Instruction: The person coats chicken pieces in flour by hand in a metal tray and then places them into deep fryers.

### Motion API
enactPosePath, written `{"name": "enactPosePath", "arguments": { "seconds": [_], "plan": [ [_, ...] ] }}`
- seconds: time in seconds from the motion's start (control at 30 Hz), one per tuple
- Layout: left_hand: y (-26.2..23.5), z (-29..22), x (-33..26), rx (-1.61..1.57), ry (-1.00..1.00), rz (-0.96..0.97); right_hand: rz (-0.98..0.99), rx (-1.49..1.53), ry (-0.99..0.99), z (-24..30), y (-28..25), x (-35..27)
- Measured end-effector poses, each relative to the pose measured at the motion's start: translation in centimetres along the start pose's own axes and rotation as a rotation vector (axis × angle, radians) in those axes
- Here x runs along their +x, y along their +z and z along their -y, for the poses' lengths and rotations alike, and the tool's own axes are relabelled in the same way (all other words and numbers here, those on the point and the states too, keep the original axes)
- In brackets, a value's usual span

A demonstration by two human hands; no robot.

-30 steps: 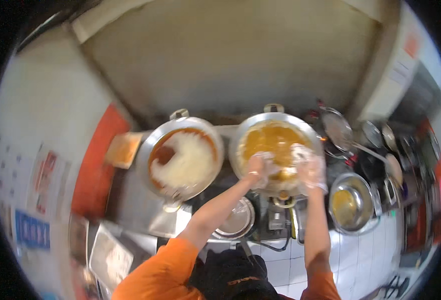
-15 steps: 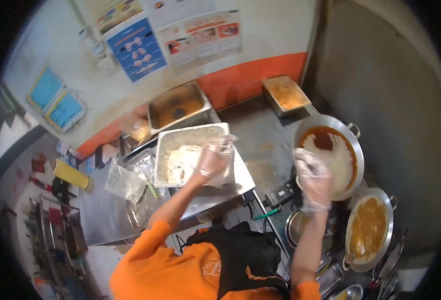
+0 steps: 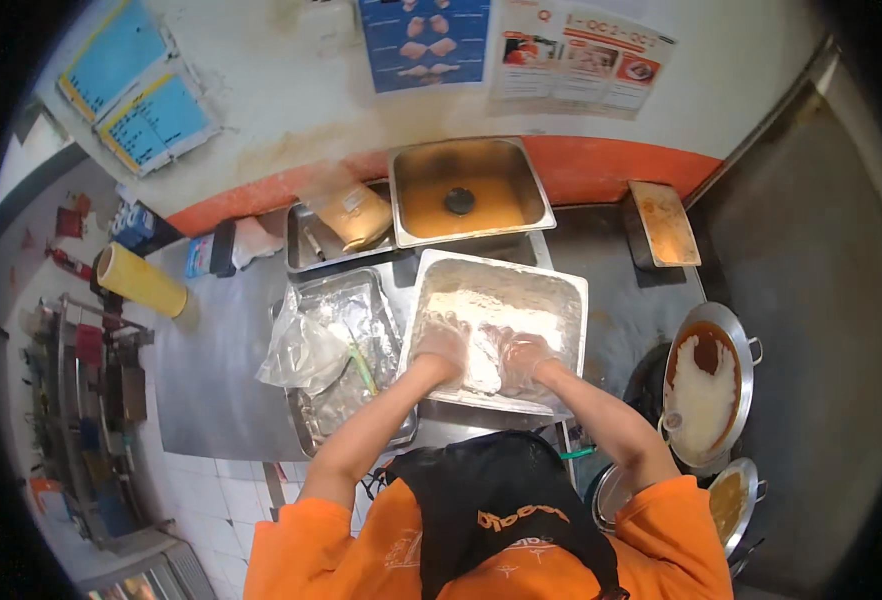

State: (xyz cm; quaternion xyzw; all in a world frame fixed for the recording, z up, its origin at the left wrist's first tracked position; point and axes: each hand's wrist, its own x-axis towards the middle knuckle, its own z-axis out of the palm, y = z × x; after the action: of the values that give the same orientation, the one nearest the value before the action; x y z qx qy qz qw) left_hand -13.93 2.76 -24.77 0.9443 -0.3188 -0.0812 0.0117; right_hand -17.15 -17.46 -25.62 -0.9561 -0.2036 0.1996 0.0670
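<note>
Flour tray (image 3: pixel 551 290): steel, middle of the surface (image 3: pixel 211 370), full of white flour.
Far pan (image 3: pixel 461 185): orange liquid.
Right wok (image 3: pixel 706 385): foamy oil.
Left hand (image 3: pixel 443 343): gloved, fingers spread, pressing into the flour.
Right hand (image 3: pixel 523 355): same, just beside it.

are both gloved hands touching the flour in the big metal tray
Touching. The head view shows the left hand and right hand pressed into the flour inside the metal tray.

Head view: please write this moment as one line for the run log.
left hand: gloved, pressed in flour | right hand: gloved, pressed in flour | flour tray: on steel counter | wok: frothing oil, right
</note>
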Motion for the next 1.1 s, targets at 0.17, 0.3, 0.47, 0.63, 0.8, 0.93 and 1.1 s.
{"name": "enactPosePath", "arguments": {
  "seconds": [0.17, 0.3, 0.47, 0.63, 0.8, 0.93, 1.1],
  "plan": [
    [-0.5, 1.9, 2.0, -0.145, -0.02, 0.267, 0.09, 0.247, 0.3, 0.6, -3.4, 1.6],
    [-0.6, 2.1, 1.6, -0.464, -0.06, -0.018, -0.036, 0.451, 0.288, -2.6, -4.1, 0.3],
    [-6.6, 4.1, 3.9, -0.728, -0.232, 0.107, -0.014, 0.822, 0.19, -4.6, -6.7, 1.1],
    [-2.5, 3.4, 7.8, -0.895, -0.407, 0.023, -0.103, 0.384, 0.216, -8.4, 0.3, 7.3],
    [6.6, 4.0, 11.0, -1.359, -0.547, -0.091, -0.147, 0.861, 0.28, -7.2, 1.2, 11.5],
    [-4.6, 2.6, 4.0, -1.039, -0.502, 0.068, 0.107, 0.757, 0.163, -1.9, -8.5, 4.4],
    [-5.2, -0.9, -1.8, -0.693, -0.494, 0.283, 0.417, -0.095, -0.161, 0.1, -7.8, 0.0]
  ]
}}
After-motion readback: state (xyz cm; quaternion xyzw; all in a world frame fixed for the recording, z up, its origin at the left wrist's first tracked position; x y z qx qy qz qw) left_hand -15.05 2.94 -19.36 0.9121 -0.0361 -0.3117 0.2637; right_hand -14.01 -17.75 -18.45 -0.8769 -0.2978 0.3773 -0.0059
